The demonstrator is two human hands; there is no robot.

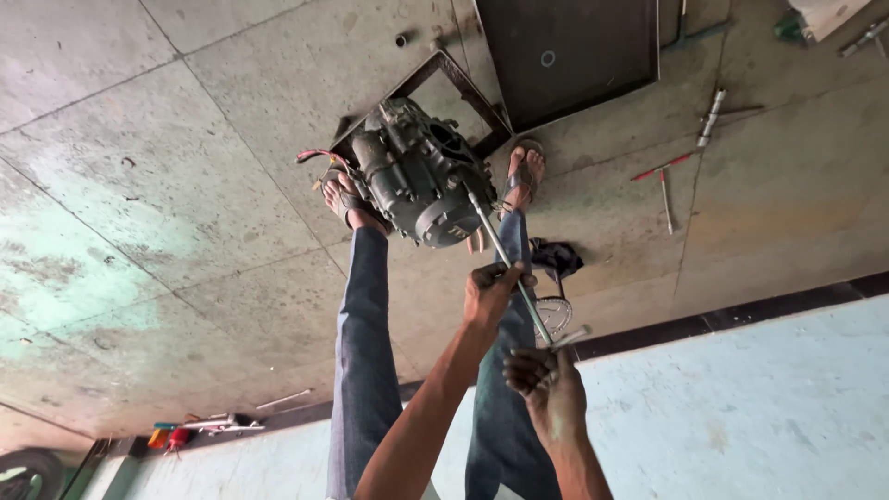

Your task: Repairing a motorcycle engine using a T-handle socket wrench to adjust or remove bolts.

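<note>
Two bare arms come up from the bottom edge, and the picture looks upside down, so the floor (185, 167) fills the top. One hand (548, 387) is nearest the camera. It sits at the handle end of a long metal wrench (519, 282), but its fingers curl away from view, so it is hard to tell if it grips the cross handle or only rests there. Which arm is left and which is right cannot be told for sure; the hand at the handle seems to be the right one. The other hand (489, 289) is closed tight around the middle of the shaft. The far tip of the wrench goes into the side of a grey engine (417, 176), and the tip itself is hidden. The engine stands on the floor between two feet in sandals (524, 174), and one foot is partly hidden behind it. Legs in blue jeans (363, 352) run down to the bottom edge, and the body is cut off. Behind the engine are a dark frame and a dark flat tray (565, 56), cut off at the top. A red-handled tool (663, 167) lies well apart on the floor. More small tools (199, 428) lie by the wall, too tiny to name. A black cloth (556, 257) lies near one leg.
</note>
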